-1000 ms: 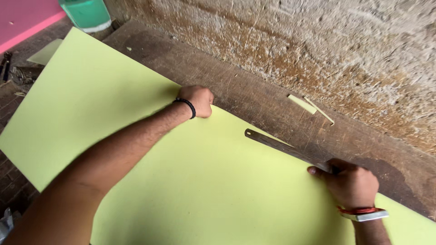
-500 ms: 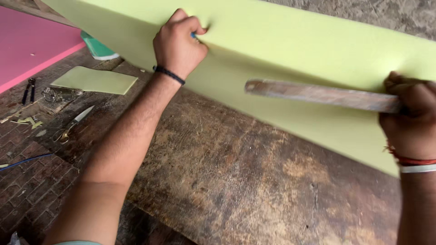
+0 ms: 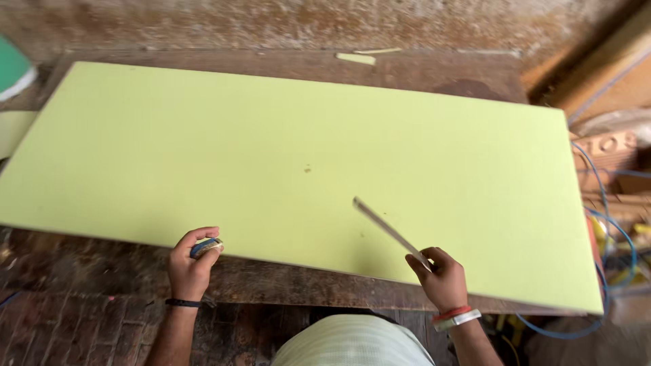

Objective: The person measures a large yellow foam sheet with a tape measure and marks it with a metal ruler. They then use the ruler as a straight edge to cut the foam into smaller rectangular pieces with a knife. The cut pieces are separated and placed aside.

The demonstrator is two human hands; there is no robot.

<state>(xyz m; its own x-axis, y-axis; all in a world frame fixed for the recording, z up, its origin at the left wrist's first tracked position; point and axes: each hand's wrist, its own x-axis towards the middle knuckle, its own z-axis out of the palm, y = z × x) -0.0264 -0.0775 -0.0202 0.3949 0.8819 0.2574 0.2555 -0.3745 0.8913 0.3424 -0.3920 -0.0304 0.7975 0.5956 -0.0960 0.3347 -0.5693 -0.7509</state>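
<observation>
On the old brown table (image 3: 285, 285) lay a big light green sheet (image 3: 291, 156), flat and wide, and it covered almost all of the top. We were bare hands at the near edge of it, down at about 6 o'clock. Our left hand (image 3: 192, 264) sat at 7 o'clock, just off the near edge of the sheet, with its fingers curled tight round a small blue and tan thing (image 3: 205, 247); we could not tell what that thing was. It wore a dark band on the wrist. Our right hand (image 3: 441, 278) was at 5 o'clock and rested on the sheet, closed round one end of a long thin stick (image 3: 390, 230) like a ruler. The stick ran up and to the left, toward 11 o'clock, and its far end was over the green near the middle. The sheet looked whole to us: no cut showed, and we saw no drawn line, only a few tiny specks (image 3: 307, 169) near the middle. So we thought the laying flat was done, and the measuring or marking was not yet done. Two small pale strips (image 3: 357, 58) lay on the table at 12 o'clock, well apart from our hands. Blue wires (image 3: 610, 244) hung past the sheet at 3 o'clock, and a green thing (image 3: 13, 71) peeked in at 10 o'clock.
</observation>
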